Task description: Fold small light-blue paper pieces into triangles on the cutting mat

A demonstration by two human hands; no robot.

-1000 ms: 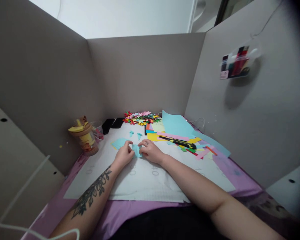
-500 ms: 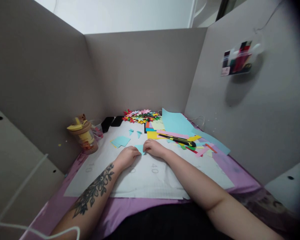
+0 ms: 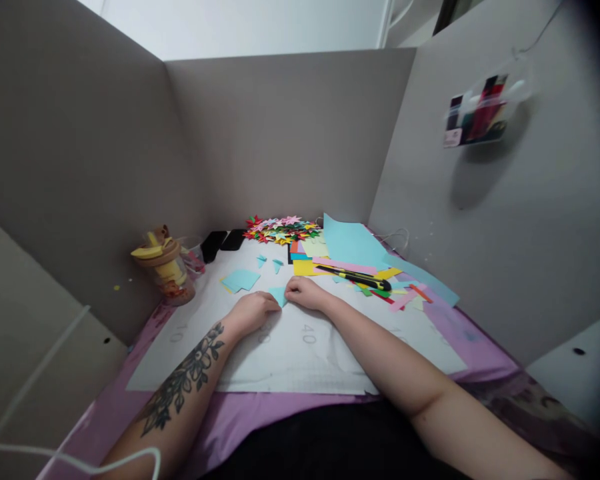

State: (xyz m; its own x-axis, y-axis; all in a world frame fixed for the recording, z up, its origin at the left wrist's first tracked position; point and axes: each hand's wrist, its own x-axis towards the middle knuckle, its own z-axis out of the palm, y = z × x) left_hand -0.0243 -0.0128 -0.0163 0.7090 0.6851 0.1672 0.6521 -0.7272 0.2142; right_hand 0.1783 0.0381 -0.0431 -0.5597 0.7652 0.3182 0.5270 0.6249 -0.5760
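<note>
A small piece of light blue paper (image 3: 279, 295), apparently folded, lies on the white sheet between my two hands. My left hand (image 3: 253, 313) grips its left side, with the fingers pressed together at the lower edge. From the right, my right hand (image 3: 305, 293) pinches the paper's edge with curled fingers; the fingertips are partly hidden. Just beyond the hands sit two small folded blue paper pieces (image 3: 277, 266). To the left of them lies a small stack of light blue paper squares (image 3: 241, 281).
A pile of colourful paper stars (image 3: 283, 230) lies at the back. Right of it are blue sheets (image 3: 353, 241), paper strips (image 3: 405, 299) and a black-and-yellow utility knife (image 3: 365, 278). A yellow-lidded cup (image 3: 167, 273) stands left, near black phone-like objects (image 3: 213, 247). Grey panels (image 3: 290, 133) enclose the table.
The view has shifted slightly. My right hand's fingers look a little more curled at the paper's edge. The left hand stays in nearly the same place.
</note>
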